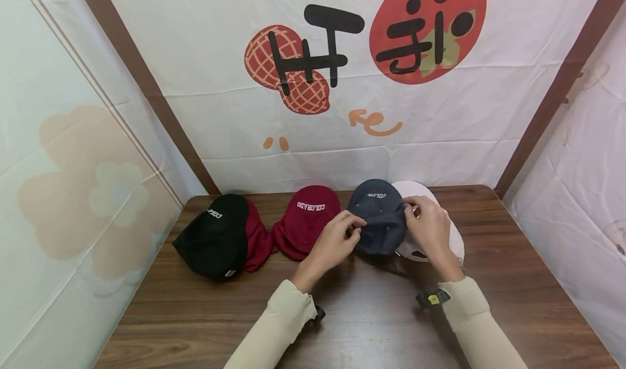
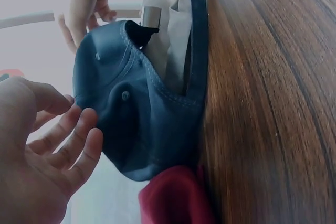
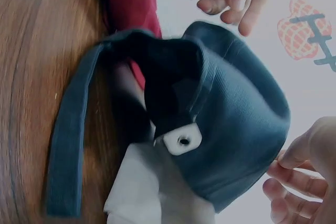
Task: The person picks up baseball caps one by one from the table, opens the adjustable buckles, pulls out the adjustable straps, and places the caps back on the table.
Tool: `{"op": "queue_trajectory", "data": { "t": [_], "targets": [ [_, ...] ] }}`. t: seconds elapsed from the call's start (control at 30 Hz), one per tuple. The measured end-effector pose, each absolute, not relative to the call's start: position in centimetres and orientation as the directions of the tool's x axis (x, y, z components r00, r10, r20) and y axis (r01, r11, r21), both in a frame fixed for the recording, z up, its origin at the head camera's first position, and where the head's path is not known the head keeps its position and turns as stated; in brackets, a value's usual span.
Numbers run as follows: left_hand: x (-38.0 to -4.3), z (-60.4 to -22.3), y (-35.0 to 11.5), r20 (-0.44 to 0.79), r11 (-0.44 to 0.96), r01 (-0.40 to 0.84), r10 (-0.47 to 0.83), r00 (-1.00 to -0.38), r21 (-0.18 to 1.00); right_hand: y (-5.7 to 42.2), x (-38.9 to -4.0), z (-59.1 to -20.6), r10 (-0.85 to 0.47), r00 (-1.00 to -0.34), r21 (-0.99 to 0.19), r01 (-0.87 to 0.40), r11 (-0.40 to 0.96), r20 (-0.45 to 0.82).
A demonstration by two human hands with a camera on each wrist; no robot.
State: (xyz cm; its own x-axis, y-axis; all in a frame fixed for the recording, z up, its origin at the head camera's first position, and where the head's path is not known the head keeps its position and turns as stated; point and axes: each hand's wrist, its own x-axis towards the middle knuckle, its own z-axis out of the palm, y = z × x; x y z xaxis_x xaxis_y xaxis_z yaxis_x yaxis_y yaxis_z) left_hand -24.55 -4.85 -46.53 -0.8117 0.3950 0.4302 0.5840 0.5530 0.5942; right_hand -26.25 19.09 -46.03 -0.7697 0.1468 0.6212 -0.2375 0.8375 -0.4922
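A navy cap (image 1: 376, 233) with white lettering lies between the two hands, its crown creased in the middle. My right hand (image 1: 429, 225) pinches the cap's right edge between thumb and fingertips. At the left side of the crown, my left hand (image 1: 337, 238) has its fingers loosely bent, fingertips right by the fabric. The cap's back opening faces me, with a metal buckle (image 3: 182, 139) on its edge and a loose navy strap (image 3: 68, 145) trailing over the table. A white cap (image 1: 455, 238) lies partly beneath the navy one on the right.
To the left are a dark red cap (image 1: 310, 217) marked COLORADO and a black cap (image 1: 215, 244), with more dark red fabric (image 1: 256, 238) behind the black one. They stand in a row near the back edge of the wooden table (image 1: 205, 320), before a printed white cloth wall (image 1: 220, 124).
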Motion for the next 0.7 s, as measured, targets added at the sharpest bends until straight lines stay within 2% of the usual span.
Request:
{"op": "queue_trajectory", "data": {
  "t": [0.23, 0.47, 0.7],
  "targets": [
    [-24.5, -46.5, -5.9, 0.457, 0.561, 0.579, 0.359, -0.814, 0.592, 17.8, -25.5, -45.4, 0.093, -0.759, -0.482, -0.308, 0.820, 0.644],
    [-24.6, -46.4, -7.5, 0.458, 0.577, 0.567, 0.340, -0.821, 0.588, 16.3, -24.6, -44.8, 0.054, -0.714, -0.452, -0.380, 0.807, 0.698],
    [-24.8, -46.2, -9.1, 0.473, 0.573, 0.566, 0.321, -0.821, 0.593, 14.1, -23.4, -44.4, -0.063, -0.687, -0.412, -0.505, 0.759, 0.724]
  ]
}}
